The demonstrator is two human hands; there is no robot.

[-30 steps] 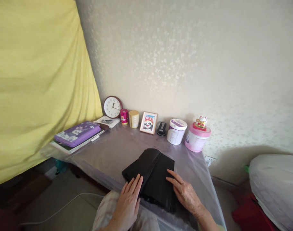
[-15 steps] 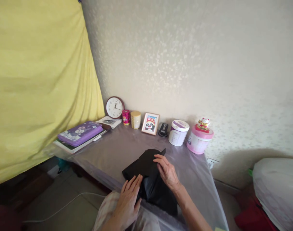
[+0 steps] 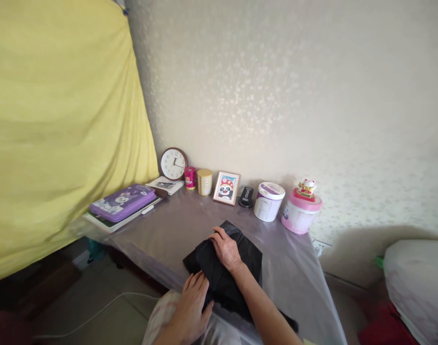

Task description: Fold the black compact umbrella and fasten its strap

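— What lies under those hands?

— A folded black plastic sheet (image 3: 217,280), at the near edge of the table covered in greyish film (image 3: 176,225). The left hand (image 3: 192,306) rests flat on its near corner, fingers stretched out. The right hand (image 3: 226,249) sits on top, fingers curled; gripping or only pressing, I cannot tell. The forearm (image 3: 257,309) hides its near right part.

— And the tubs behind?

— A white round tub with a purple lid (image 3: 268,202) and a pink round tub (image 3: 300,214), both lidded, contents hidden.
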